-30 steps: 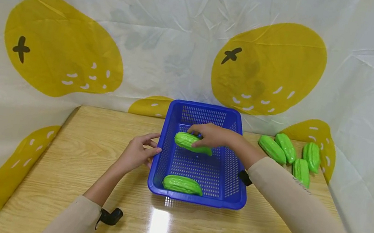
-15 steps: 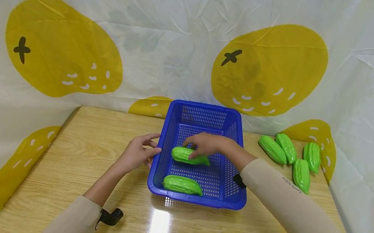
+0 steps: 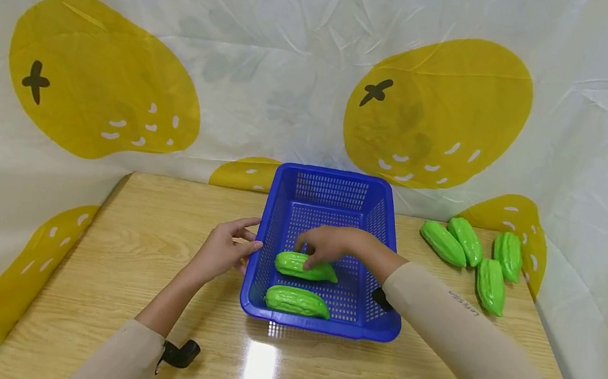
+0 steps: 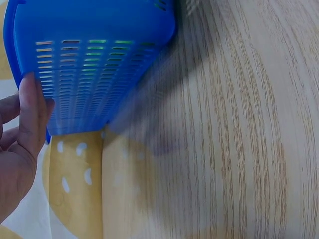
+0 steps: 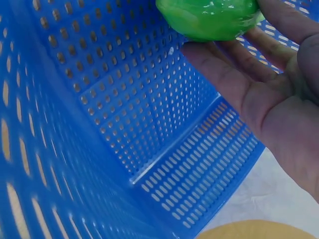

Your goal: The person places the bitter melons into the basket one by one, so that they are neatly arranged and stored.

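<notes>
Far left: my left hand (image 3: 222, 246) is outside the blue basket (image 3: 312, 323), fingers loosely extended and touching its left rim. The basket sits on the wood-grain table (image 3: 172, 221), and its left wall stands between this hand and the gourds inside.

Centre: the held gourd (image 3: 289, 264) is inside the basket, towards the near end. Its long axis runs left to right, blunt end left, tapered tip right. Just on my side of it is the second gourd (image 3: 297, 301), along the near wall, nearly parallel, tip likewise to the right. A narrow strip of basket floor shows between the two.

My right hand (image 3: 329, 245) comes in over the right wall and grips the held gourd from above, thumb on my side, fingers on the far side, across the long axis. The right is thus the nearer hand. Whether the gourd's underside touches the floor, I cannot tell.

Far right: four more gourds (image 3: 489, 286) lie loosely grouped on the table, outside the basket, axes at differing slants.
</notes>
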The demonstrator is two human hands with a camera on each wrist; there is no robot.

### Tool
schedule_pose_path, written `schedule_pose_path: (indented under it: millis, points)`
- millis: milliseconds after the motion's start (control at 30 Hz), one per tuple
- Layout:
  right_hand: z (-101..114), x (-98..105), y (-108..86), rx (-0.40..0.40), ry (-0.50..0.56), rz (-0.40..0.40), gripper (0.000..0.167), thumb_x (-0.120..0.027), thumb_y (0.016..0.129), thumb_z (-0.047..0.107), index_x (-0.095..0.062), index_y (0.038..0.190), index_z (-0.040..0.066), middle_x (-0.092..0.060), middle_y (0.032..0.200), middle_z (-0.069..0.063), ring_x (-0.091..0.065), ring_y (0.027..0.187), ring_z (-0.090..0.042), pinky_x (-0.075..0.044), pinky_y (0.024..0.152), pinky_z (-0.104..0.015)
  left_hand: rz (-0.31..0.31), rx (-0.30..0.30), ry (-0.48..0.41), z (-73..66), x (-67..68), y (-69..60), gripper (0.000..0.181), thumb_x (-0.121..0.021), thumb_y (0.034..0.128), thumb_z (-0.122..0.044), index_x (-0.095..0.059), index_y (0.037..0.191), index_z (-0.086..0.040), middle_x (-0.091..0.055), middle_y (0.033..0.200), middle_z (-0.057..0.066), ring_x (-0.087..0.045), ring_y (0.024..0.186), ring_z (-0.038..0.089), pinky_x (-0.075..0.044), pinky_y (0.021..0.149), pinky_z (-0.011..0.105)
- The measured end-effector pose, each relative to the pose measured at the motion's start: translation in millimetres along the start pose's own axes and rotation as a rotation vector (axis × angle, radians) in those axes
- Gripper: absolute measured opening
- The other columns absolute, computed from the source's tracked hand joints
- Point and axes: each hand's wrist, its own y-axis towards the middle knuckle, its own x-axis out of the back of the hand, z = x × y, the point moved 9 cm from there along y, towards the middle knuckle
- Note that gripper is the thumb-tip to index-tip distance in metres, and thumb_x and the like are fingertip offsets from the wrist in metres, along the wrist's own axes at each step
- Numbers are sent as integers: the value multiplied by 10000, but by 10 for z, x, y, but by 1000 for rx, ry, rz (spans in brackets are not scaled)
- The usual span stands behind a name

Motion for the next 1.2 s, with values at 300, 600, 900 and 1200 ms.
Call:
schedule_pose_path:
  millis: [300, 600, 900, 1200]
  points:
    - [-9, -67, 39, -42, 8, -5, 401, -738, 975, 276, -660, 1318, 85, -699, 1293, -99, -644, 1229, -250, -572, 1069, -382, 6, -7, 10, -9, 0, 1, 555, -698, 976, -36, -519, 1502, -39, -700, 1099, 244, -701, 620, 170, -659, 563, 530]
    - [18, -117, 65, -9, -7, 12, 352, -739, 971, 254, -688, 1256, 55, -716, 1230, -86, -651, 1192, -237, -564, 1072, -372, 0, -3, 11, -9, -2, 6, 557, -705, 969, -29, -526, 1496, -40, -704, 1102, 252, -697, 621, 169, -661, 538, 477]
    - [28, -174, 85, 0, 13, 27, 351, -715, 989, 265, -677, 1277, 69, -704, 1253, -87, -641, 1212, -246, -560, 1082, -385, -8, -6, 19, 5, 1, 2, 550, -708, 965, -24, -534, 1487, -29, -704, 1096, 265, -677, 597, 162, -650, 560, 559]
    - [-4, -178, 82, 11, 13, 18, 379, -713, 989, 296, -666, 1307, 95, -695, 1291, -91, -634, 1244, -254, -550, 1099, -398, -7, -9, 12, 14, 4, 9, 551, -708, 966, -26, -530, 1488, -23, -697, 1094, 263, -683, 611, 154, -643, 572, 588]
